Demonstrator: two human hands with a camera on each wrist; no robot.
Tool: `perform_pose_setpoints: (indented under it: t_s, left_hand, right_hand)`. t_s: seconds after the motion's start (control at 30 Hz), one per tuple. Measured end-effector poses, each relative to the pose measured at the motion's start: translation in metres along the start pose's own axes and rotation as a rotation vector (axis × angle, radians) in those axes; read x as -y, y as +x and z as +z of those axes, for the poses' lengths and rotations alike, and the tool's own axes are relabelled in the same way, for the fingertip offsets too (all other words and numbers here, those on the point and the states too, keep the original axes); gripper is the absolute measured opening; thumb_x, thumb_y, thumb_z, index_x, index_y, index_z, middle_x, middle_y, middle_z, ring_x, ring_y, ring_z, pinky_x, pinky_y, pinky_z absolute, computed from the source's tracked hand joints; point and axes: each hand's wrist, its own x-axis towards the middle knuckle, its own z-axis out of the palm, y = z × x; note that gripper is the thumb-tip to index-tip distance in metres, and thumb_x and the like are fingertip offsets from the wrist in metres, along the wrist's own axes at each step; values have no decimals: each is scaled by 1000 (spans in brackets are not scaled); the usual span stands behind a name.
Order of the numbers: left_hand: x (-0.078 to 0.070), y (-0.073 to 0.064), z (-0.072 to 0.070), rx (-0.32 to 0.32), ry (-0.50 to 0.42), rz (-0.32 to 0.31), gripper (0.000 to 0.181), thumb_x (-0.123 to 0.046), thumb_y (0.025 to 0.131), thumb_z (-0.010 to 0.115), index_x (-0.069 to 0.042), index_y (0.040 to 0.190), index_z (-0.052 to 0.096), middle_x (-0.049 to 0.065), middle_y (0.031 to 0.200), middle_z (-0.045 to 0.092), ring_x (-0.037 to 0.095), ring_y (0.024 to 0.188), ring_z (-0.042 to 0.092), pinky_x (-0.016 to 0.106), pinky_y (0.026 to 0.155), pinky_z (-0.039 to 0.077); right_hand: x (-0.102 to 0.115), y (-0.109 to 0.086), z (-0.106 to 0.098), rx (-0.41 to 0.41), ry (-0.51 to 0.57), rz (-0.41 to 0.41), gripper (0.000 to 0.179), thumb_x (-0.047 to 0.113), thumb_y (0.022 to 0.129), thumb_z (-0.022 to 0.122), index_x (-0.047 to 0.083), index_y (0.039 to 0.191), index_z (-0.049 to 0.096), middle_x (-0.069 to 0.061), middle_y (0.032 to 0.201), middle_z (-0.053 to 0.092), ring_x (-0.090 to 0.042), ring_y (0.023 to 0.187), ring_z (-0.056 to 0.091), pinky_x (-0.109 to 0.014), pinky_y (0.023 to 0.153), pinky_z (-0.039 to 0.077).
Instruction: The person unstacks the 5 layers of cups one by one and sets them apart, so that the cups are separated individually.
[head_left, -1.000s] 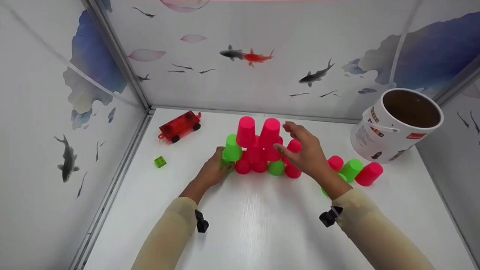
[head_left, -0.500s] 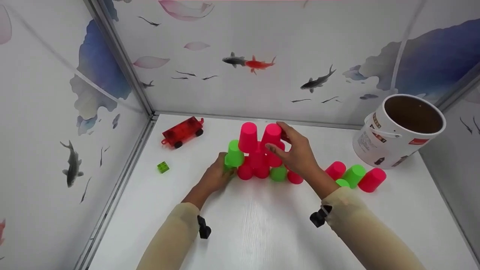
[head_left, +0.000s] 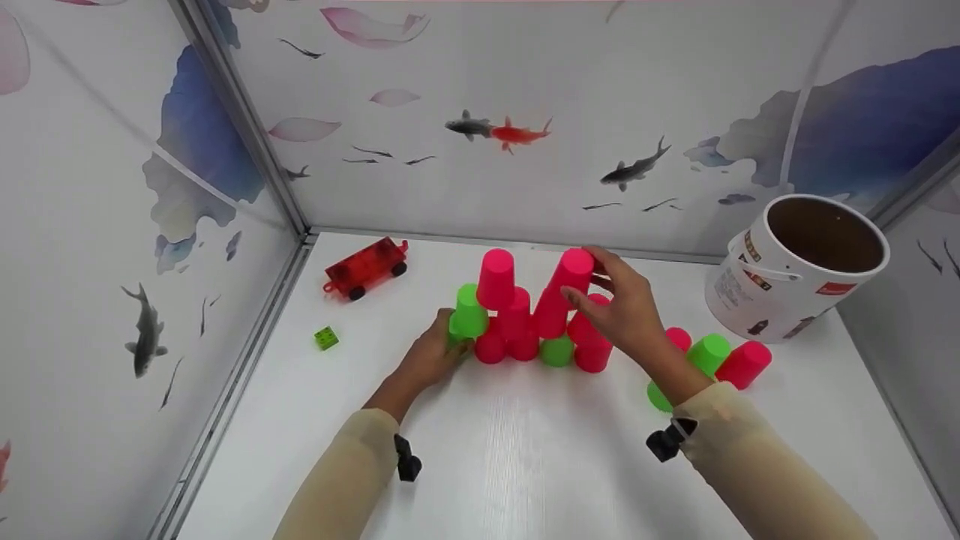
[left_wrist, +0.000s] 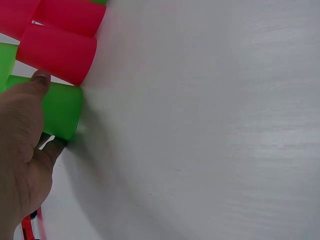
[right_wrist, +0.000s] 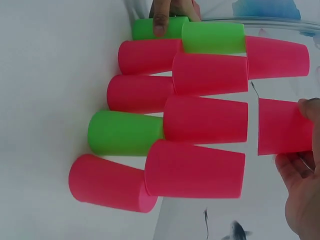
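Pink and green cups stand upside down in a tiered stack on the white table. My left hand (head_left: 431, 352) grips the green cup (left_wrist: 62, 110) at the left end of the bottom row. Above it sits another green cup (head_left: 471, 310) in the second row. One pink cup (head_left: 496, 281) rests on the third tier at left. My right hand (head_left: 628, 309) holds a second pink cup (right_wrist: 282, 126) by thumb and fingers; a narrow gap separates it from the second-row cups in the right wrist view. The rightmost second-row pink cup (right_wrist: 200, 170) sits off-centre on the pink cup (right_wrist: 112, 182) below.
Several loose cups, among them a pink one (head_left: 744, 364) and a green one (head_left: 709, 354), stand right of the stack. A white bucket (head_left: 739, 292) is at the back right. A red toy wagon (head_left: 366, 268) and small green block (head_left: 326, 337) lie at left.
My right hand came in from beside the stack, took hold of the right third-tier pink cup, and has shifted it to the right. The left hand stays on its green cup.
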Motion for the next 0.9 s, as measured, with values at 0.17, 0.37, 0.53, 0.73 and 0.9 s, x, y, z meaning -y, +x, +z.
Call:
perform_pose_setpoints:
  t_s: [0.17,0.37,0.53,0.73,0.9]
  left_hand:
    - [1,0,0,-11,16,23,57,-35,112,67,-18,156,35,12,146,64,32,140,62,57,122,49]
    - [2,1,0,1,10,14,58,-37,112,66,-18,157,34,10,148,63,30,143,60,57,125,46]
    - [2,2,0,-3,1,16,59,-37,112,66,-18,157,34,11,148,63,31,144,60,57,126,46]
    - [2,2,0,-6,1,10,59,-37,111,67,-17,157,35,11,149,64,32,144,61,57,124,47]
    - [3,1,1,-16,-3,19,59,-35,111,68,-16,156,36,12,148,64,32,142,62,57,122,48]
  right_hand:
    - [-15,-10,-24,-34,-58,-19,74,8,92,91,5,156,54,-13,146,67,-32,134,69,-42,105,63]
    - [-35,-28,-54,-51,-77,51,75,9,93,90,5,157,52,-16,148,65,-38,136,66,0,96,46]
    - [-52,-47,-78,-67,-98,114,77,10,92,90,5,158,50,-18,149,64,-42,137,64,3,93,43]
    - [-75,-74,-101,-70,-126,183,77,13,94,90,6,159,50,-21,151,63,-47,137,64,4,93,41]
    - [-94,-100,-115,-79,-154,242,76,15,96,88,3,160,49,-26,152,62,-51,136,64,4,92,40]
